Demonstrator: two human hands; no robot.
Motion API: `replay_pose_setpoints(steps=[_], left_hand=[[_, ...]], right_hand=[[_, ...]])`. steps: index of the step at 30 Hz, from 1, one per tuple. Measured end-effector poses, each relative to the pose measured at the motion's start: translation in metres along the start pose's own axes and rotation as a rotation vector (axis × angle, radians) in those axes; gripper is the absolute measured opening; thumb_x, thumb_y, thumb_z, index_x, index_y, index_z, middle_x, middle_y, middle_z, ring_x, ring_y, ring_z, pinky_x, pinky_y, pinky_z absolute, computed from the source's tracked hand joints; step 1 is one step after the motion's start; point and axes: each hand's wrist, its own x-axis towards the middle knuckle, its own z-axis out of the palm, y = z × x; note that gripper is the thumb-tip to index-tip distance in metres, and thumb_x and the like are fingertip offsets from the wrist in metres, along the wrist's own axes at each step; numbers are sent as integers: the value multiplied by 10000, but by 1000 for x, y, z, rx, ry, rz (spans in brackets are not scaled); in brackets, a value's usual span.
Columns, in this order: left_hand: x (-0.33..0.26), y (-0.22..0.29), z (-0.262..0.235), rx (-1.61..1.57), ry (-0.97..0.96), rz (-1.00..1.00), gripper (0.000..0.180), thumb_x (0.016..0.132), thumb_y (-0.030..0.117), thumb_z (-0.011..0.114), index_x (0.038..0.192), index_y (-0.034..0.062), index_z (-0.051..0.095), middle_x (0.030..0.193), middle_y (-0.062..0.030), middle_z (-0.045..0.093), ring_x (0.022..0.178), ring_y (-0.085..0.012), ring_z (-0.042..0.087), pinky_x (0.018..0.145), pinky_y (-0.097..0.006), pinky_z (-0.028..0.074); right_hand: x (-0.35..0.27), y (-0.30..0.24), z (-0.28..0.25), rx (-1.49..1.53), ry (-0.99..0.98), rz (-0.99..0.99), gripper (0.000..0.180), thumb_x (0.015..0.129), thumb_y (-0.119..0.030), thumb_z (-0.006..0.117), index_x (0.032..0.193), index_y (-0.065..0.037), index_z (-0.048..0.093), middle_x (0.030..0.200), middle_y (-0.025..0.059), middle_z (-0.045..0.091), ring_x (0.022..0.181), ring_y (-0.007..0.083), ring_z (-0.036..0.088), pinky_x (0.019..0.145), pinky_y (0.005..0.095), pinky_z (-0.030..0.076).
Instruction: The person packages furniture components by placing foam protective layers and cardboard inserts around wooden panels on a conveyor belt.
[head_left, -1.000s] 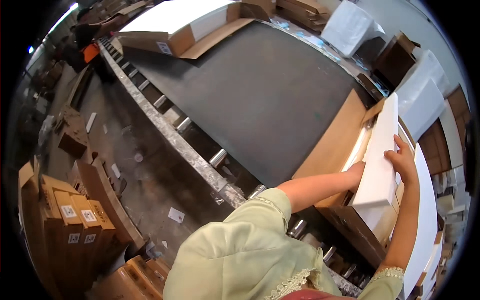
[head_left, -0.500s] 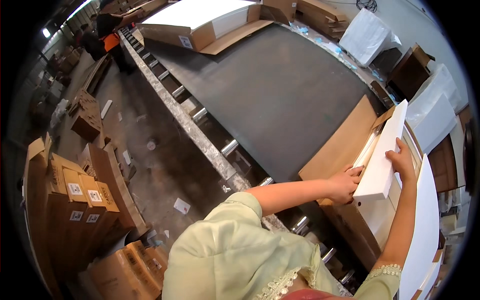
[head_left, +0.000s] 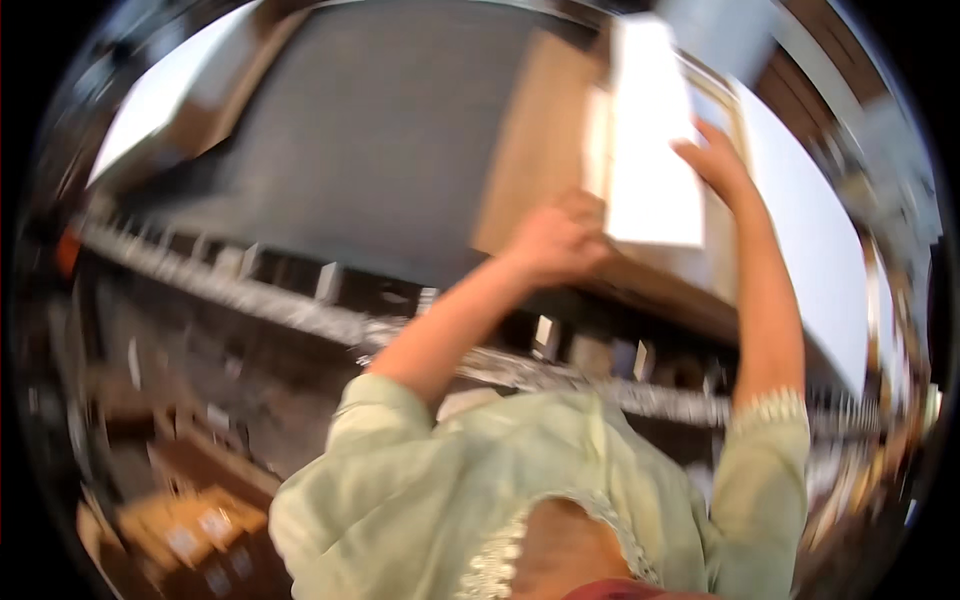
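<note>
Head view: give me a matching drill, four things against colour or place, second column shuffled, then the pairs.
Things:
1. flat panel
2. conveyor belt
3. sleeve
4. small cartons

Descriptions:
A. dark grey, upper middle
B. brown, lower left on the floor
C. white, held between both hands
D. pale green, lower middle

Pairs: 1-C, 2-A, 3-D, 4-B. The left hand and right hand grip the panel's edges.

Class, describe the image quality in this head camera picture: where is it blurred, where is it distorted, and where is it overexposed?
Head view: motion blur smears the whole frame; the flat white rectangular box between the left hand and right hand is bright and washed out, with soft edges; the dark grey conveyor belt bows with fisheye distortion; the rim falls to black.
</note>
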Motion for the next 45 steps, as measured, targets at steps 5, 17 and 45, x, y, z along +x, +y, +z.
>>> replay_pose_setpoints(steps=[5, 17, 45], left_hand=[[-1, 3, -5, 88, 62, 75, 251, 804, 236, 634, 1012, 96, 642, 1190, -92, 591, 1168, -383, 530, 908, -432, 488], [15, 4, -5, 158, 20, 130, 169, 771, 217, 602, 888, 99, 629, 1202, -105, 564, 1220, -387, 444, 1047, -530, 311], [213, -142, 88, -412, -74, -828, 430, 876, 337, 593, 1107, -22, 638, 1036, -196, 679, 933, -299, 666, 774, -433, 537]], right_hand=[[15, -39, 10, -171, 123, 172, 444, 765, -256, 646, 1148, -34, 619, 819, 70, 639, 673, 159, 606, 584, 315, 500], [-53, -55, -70, 36, 293, 121, 595, 823, -100, 652, 1385, -5, 479, 879, 91, 662, 745, 114, 609, 674, 258, 485], [-92, 81, -35, 496, 518, 51, 563, 878, -56, 570, 1402, 66, 406, 1303, 204, 544, 1137, 224, 548, 995, 325, 411]])
